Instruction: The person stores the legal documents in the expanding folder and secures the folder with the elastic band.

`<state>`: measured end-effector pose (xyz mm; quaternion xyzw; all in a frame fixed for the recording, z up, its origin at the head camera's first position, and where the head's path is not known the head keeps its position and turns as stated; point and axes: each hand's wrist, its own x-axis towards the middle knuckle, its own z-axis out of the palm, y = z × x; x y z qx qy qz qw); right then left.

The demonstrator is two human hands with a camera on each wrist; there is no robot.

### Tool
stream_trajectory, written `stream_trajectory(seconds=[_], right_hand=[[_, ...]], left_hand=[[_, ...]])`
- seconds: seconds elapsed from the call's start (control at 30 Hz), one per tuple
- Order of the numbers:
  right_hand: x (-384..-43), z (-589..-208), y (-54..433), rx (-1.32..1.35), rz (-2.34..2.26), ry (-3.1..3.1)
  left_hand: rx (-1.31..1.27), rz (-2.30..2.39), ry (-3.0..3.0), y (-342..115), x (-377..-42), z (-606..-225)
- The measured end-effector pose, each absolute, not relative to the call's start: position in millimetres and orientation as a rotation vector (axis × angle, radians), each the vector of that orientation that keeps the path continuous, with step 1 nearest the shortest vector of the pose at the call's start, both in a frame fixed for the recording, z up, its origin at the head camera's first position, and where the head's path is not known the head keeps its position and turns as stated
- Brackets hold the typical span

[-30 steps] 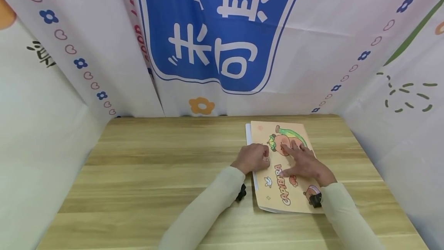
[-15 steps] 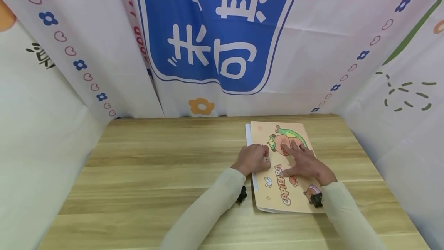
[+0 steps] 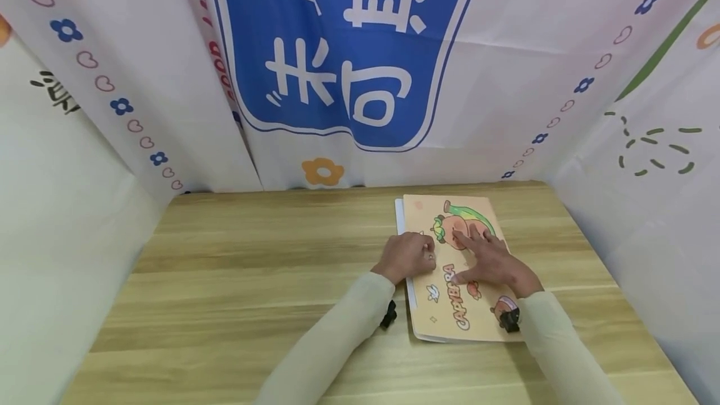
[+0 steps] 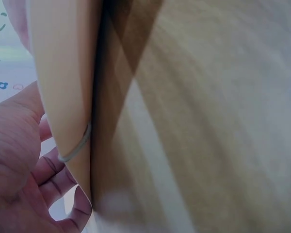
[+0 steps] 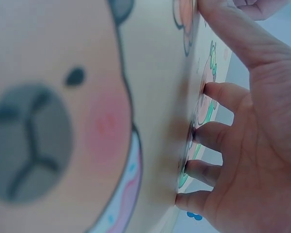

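A peach folder (image 3: 433,324) printed with capybaras and the word CAPYBARA lies on the right part of the table, a white strip showing along its left edge. At that edge my left hand (image 3: 406,256) has its fingers curled and grips the folder. The left wrist view shows these fingers (image 4: 51,170) at the bent peach edge, beside a thin pale loop (image 4: 76,148). My right hand (image 3: 495,264) presses on the cover with its fingers spread. In the right wrist view, its fingertips touch the printed surface (image 5: 155,97).
The wooden table (image 3: 242,280) extends to the left of the folder. Behind it hangs a white printed cloth (image 3: 495,99) with a blue panel. More printed cloth stands at both sides. A small black device (image 3: 388,315) sits at my left wrist.
The head view has shifted slightly, so everything appears a little further left. Both hands stay at the same places on the folder.
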<state>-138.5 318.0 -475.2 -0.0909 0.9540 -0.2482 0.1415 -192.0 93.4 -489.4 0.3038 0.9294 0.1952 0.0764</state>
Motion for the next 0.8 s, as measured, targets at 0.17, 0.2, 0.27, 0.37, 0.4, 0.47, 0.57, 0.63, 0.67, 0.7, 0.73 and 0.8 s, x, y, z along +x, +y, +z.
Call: stream_trajectory(seconds=[0.17, 0.2, 0.27, 0.37, 0.4, 0.47, 0.57, 0.63, 0.67, 0.7, 0.73, 0.8], right_hand=[[-139, -473, 320, -0.265, -0.724, 2.751], [-139, -473, 320, -0.263, -0.725, 2.75], [-137, -472, 322, -0.264, -0.733, 2.746], [-135, -473, 326, -0.258, -0.723, 2.753], [-134, -473, 327, -0.26, -0.723, 2.757], [-133, -474, 327, -0.261, -0.732, 2.762], [-132, -475, 326, -0.259, -0.739, 2.757], [-131, -474, 325, -0.238, -0.732, 2.754], [-131, -474, 325, -0.228, -0.727, 2.753], [-130, -473, 326, -0.222, -0.721, 2.754], [-130, -472, 326, -0.214, -0.722, 2.753], [-128, -471, 327, -0.212, -0.719, 2.753]], left_hand=[[0.919, 0.575, 2.802, 96, -192, -491], [0.921, 0.568, 2.805, 97, -192, -491], [0.942, 0.555, 2.809, 100, -191, -491], [0.992, 0.554, 2.811, 105, -190, -491], [1.004, 0.549, 2.814, 106, -190, -492], [1.016, 0.525, 2.822, 106, -190, -492], [0.998, 0.479, 2.816, 105, -189, -492], [0.989, 0.469, 2.793, 105, -188, -490], [0.986, 0.473, 2.778, 105, -188, -489], [0.98, 0.485, 2.762, 105, -188, -488], [0.977, 0.495, 2.748, 105, -187, -488], [0.968, 0.523, 2.719, 104, -185, -486]])
